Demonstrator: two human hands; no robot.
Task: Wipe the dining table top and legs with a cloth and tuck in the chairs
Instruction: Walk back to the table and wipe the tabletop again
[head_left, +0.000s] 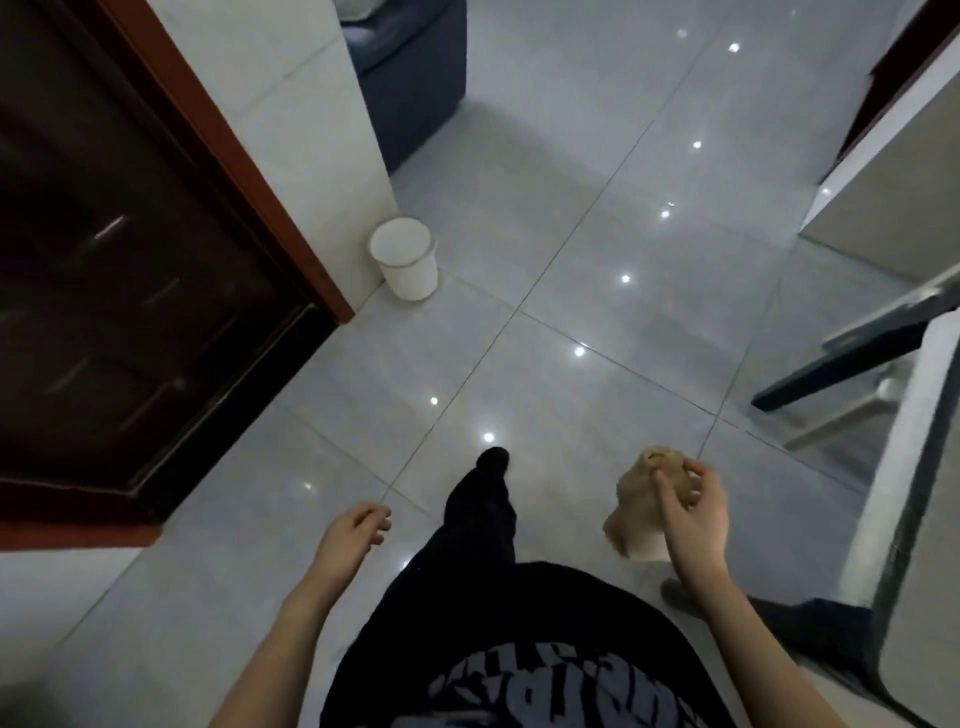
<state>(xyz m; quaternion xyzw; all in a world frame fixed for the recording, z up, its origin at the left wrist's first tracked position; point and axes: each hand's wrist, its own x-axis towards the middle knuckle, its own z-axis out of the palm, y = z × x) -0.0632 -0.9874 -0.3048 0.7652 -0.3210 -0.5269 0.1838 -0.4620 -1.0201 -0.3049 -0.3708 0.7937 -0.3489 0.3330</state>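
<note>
We see the tan cloth (638, 486) bunched in the right hand (693, 517), whose fingers and thumb curl round it and pinch its upper folds. It hangs over the tiled floor (571, 182), just left of the dining table (922, 415) and not touching it. Further left of the table, the left hand (358, 530) holds nothing, its fingers loosely curled. Well to the table's left stand a white bin (404, 265) and a dark door (130, 260).
</note>
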